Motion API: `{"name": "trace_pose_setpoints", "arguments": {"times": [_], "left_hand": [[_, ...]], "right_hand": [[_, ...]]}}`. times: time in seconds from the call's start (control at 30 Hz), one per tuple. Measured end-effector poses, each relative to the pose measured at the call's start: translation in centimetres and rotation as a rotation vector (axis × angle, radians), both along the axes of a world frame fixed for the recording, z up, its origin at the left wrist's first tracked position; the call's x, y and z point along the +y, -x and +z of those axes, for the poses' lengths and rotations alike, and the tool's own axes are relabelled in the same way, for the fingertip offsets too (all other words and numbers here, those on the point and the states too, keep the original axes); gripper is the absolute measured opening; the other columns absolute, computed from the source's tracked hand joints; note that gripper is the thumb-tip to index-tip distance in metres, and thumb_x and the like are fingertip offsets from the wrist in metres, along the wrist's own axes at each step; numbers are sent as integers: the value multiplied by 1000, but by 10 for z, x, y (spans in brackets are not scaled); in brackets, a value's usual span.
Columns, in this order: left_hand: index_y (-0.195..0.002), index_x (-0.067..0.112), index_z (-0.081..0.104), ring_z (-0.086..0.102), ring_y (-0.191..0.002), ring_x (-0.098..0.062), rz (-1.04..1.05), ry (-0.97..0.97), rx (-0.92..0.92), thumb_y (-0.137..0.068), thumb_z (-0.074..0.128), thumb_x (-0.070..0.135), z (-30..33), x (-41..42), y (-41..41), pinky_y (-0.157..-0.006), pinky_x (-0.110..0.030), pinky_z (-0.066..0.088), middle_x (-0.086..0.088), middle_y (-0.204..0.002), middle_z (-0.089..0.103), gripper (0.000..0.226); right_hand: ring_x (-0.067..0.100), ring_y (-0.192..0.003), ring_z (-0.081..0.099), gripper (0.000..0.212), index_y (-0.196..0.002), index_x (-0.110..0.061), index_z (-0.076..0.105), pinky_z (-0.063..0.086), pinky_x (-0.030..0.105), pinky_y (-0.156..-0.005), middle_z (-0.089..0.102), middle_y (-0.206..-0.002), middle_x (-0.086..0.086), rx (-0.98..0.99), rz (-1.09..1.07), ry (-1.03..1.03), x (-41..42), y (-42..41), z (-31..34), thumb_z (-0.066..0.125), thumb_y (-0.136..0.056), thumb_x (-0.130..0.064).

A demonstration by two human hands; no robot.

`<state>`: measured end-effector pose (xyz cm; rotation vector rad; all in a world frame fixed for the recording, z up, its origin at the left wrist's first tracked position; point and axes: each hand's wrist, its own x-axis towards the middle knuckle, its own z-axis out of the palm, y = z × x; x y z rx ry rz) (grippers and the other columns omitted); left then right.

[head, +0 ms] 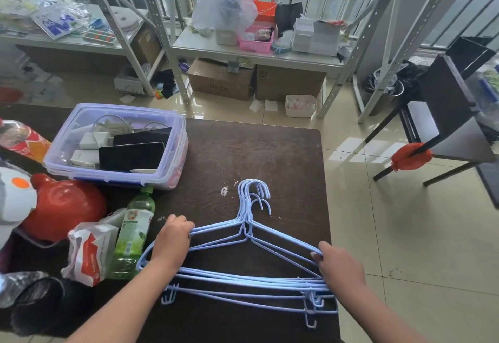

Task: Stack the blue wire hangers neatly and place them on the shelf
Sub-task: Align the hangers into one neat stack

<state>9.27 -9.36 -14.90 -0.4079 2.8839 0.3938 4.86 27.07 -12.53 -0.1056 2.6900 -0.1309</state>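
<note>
Head view: both hands are gripping one bundle of about five blue wire hangers (251, 240) lying on the dark surface (270, 153), left hand (172, 237) clutching the nine o'clock shoulder, right hand (337, 264) the three o'clock; hooks pointing twelve o'clock.

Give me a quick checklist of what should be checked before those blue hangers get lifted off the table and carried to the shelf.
1. Left hand has a grip on the blue hangers: ok, fingers curl round the left shoulder wires.
2. Right hand has a grip: ok, it pinches the right ends.
3. Hooks lined up: not ok, they are fanned out at different heights.
4. Bottom bars aligned: not ok, they are spread apart toward the table edge.
5. Green bottle out of the way: cannot tell, it lies close to the left ends.
6. Free spot on the shelf: ok, bare space at its left front.
</note>
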Motion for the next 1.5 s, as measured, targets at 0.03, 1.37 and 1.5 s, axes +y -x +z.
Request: {"name": "trace_pose_setpoints", "arguments": {"times": [0.03,1.37,1.5], "left_hand": [[-67,14,69,46,-71,-18,1,0,8,-73,64,-2,0,0,0,-54,-29,36,1,-67,56,19],[-80,14,50,48,-71,-21,118,102,-206,-86,63,17,7,-31,-25,-59,-34,40,-2,-79,49,15],[-86,14,47,50,-73,-21,207,155,-363,-90,57,20,14,-32,-20,-62,-31,43,-5,-89,59,13]], "right_hand": [[21,-66,59,26,-82,-21,44,47,32,-56,58,-71,-4,-10,4,-3,-1,1,1,39,-94,-44],[18,-68,56,22,-78,-18,56,42,29,-57,57,-68,-2,-212,-108,55,7,18,-17,51,-90,-37],[17,-68,56,18,-75,-20,58,42,27,-58,56,-67,-4,-291,-166,58,7,21,-12,53,-88,-33]]}}
